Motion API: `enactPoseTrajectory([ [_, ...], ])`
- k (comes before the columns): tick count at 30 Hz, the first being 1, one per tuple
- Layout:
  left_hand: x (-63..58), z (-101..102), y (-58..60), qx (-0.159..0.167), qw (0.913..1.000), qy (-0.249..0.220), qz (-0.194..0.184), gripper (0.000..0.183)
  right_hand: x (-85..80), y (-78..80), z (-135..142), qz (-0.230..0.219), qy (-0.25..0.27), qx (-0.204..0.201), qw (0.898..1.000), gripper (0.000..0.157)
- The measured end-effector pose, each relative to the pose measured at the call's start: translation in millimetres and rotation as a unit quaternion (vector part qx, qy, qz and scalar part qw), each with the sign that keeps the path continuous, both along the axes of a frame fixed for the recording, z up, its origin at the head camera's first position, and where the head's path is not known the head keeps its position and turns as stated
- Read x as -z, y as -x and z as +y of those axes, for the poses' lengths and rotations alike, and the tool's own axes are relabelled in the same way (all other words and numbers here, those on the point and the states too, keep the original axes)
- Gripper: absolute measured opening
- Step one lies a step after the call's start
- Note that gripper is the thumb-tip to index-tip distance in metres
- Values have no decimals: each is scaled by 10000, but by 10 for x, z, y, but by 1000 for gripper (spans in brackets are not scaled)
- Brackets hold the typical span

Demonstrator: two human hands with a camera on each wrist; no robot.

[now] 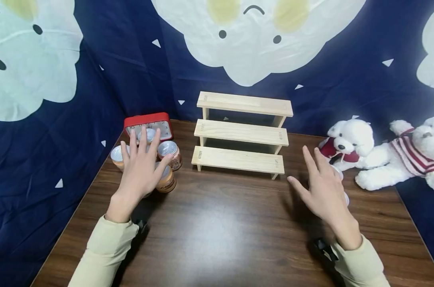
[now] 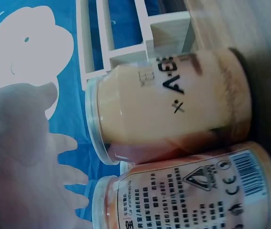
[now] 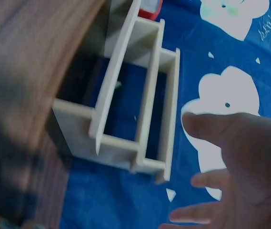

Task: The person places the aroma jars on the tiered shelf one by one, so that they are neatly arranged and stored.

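My left hand point(image 1: 139, 169) is spread over a cluster of several lidded jars at the left, its fingers holding nothing. One orange jar point(image 1: 166, 181) stands just beside the thumb, and a brownish jar point(image 1: 171, 157) is behind it. In the left wrist view, a cream-coloured jar point(image 2: 173, 109) with black lettering and a jar with a barcode label point(image 2: 192, 195) stand close to the palm. On the right, my right hand point(image 1: 322, 191) hovers with fingers extended and grips nothing. It partly hides pale round tops point(image 1: 336, 172) beneath it.
A three-step wooden stand point(image 1: 238, 160) is at the back middle of the brown table point(image 1: 217, 223). Behind the jars sits a red clock point(image 1: 148, 118). Two white plush toys, a dog point(image 1: 353, 137) and a striped-shirt bear point(image 1: 414, 153), lie at the right. Blue cloud-print fabric point(image 1: 138, 67) hangs behind.
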State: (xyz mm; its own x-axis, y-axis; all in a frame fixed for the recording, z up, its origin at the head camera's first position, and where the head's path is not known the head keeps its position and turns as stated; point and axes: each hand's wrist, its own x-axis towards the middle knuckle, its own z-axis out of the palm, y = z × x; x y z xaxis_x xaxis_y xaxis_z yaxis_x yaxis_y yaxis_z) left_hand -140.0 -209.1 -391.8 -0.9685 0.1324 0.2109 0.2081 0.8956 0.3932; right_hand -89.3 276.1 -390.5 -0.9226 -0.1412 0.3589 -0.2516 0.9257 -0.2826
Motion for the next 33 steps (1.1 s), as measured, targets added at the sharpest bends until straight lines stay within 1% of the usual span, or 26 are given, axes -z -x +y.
enactPoseTrajectory([
  [3,25,4,-70,9,9997,-154,203,80,63,5,-108,411,305,71,9987,91],
  [6,44,-6,-125,-21,9988,-267,406,77,133,26,-195,775,714,198,9942,81],
  [8,64,-26,-151,-66,9978,-350,557,75,180,44,-244,934,1010,300,9900,73],
  [10,90,-48,-174,-130,9960,-438,774,74,241,70,-278,971,1308,401,9858,67],
  [16,175,-147,-252,-336,9847,-805,1510,68,473,163,-346,743,2180,637,9710,54],
  [20,230,-183,-293,-426,9777,-1017,1787,64,613,226,-355,774,2576,691,9606,43],
  [23,262,-197,-323,-484,9744,-1109,1895,63,687,273,-361,643,2902,719,9521,34],
  [26,293,-218,-365,-594,9717,-1224,1931,63,732,321,-383,387,3233,749,9425,28],
  [30,336,-238,-426,-790,9696,-1386,1857,61,793,379,-416,-50,3482,810,9339,28],
  [33,373,-240,-461,-880,9677,-1490,1834,57,854,421,-436,-377,3712,754,9247,31],
])
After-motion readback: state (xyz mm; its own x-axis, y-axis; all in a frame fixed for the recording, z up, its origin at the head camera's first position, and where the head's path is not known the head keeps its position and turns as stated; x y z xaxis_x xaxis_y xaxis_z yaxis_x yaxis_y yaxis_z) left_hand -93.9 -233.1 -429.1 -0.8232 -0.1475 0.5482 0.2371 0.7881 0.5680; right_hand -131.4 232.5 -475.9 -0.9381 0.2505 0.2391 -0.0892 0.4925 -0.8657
